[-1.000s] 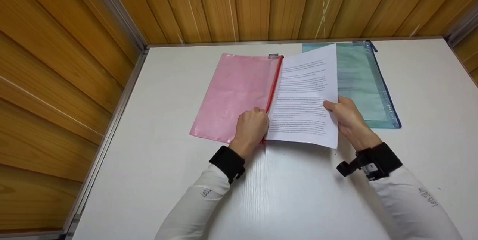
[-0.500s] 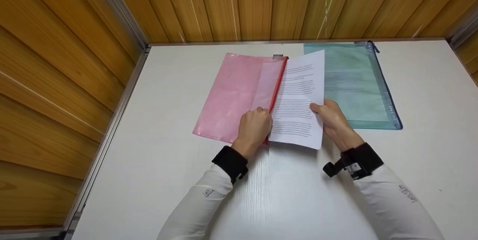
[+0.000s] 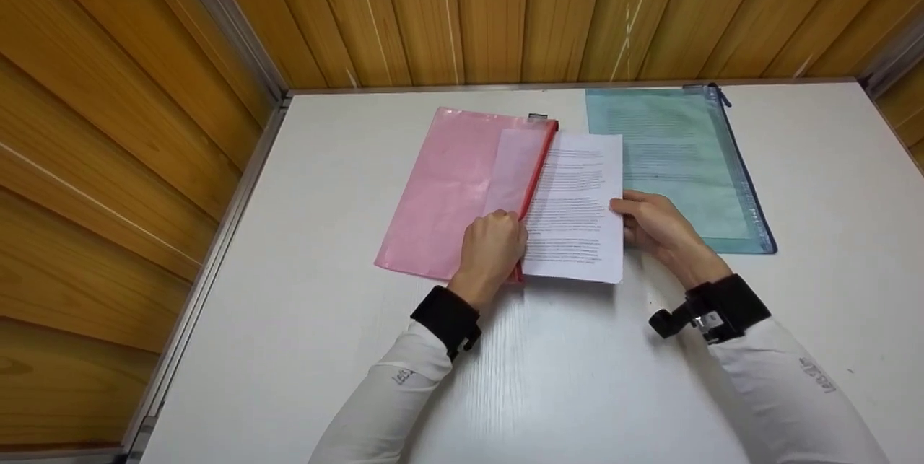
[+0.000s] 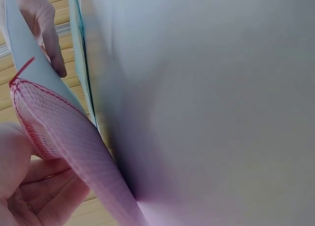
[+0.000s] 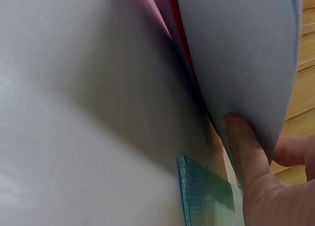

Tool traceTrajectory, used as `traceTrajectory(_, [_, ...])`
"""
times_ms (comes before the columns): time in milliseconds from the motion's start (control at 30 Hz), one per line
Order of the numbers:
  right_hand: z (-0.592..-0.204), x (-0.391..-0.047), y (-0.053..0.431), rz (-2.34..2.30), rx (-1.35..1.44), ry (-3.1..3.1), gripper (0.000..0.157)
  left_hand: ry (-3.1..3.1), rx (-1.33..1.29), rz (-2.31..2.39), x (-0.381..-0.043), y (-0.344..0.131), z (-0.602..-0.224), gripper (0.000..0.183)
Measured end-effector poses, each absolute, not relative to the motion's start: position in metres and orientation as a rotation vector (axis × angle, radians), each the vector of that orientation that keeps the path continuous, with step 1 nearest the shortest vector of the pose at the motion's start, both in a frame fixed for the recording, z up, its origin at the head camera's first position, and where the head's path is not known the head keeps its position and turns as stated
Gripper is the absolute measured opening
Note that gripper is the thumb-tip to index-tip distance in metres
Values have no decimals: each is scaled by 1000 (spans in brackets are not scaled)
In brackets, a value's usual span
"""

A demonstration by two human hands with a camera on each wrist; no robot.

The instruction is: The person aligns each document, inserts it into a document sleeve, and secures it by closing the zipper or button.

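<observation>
A pink zip file pouch [image 3: 455, 175] lies on the table with its red-trimmed mouth facing right. Near the lower end of that mouth, my left hand [image 3: 491, 247] grips the edge; in the left wrist view the mesh pouch [image 4: 74, 132] is lifted there in the curled fingers. Printed paper [image 3: 574, 211] is partly inside, its left strip showing pale through the pink plastic. My right hand [image 3: 660, 229] pinches the paper's right edge, thumb on top. From the right wrist view, its fingers [image 5: 246, 147] lie under the raised sheet [image 5: 241, 53].
A green zip pouch [image 3: 686, 168] with a dark blue zipper and printed sheets inside lies at the back right, partly under the paper's right edge in the head view. Wood-patterned panels [image 3: 491, 9] border the white table [image 3: 548, 384] at the back and left.
The paper has slid left, with a strip of it now inside the pink pouch, and its raised top corner has come down. My right hand moved left, then slightly back right.
</observation>
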State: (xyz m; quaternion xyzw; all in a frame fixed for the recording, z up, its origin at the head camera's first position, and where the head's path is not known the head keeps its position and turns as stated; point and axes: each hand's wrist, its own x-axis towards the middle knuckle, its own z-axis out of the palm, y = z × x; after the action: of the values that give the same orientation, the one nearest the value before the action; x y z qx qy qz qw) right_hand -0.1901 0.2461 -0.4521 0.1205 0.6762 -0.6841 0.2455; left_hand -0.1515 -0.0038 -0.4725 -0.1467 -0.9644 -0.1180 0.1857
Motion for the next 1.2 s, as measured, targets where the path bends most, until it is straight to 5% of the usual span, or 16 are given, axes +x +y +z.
traceTrajectory(367, [-447,-182,264,-1637,271,2032,62,-2705,-404,-315,-152,-2,-471,25])
traceTrajectory(1200, [-460,-188,214,-1785,323,1948,60,-2701,-371,-366,-152,-2,-471,22])
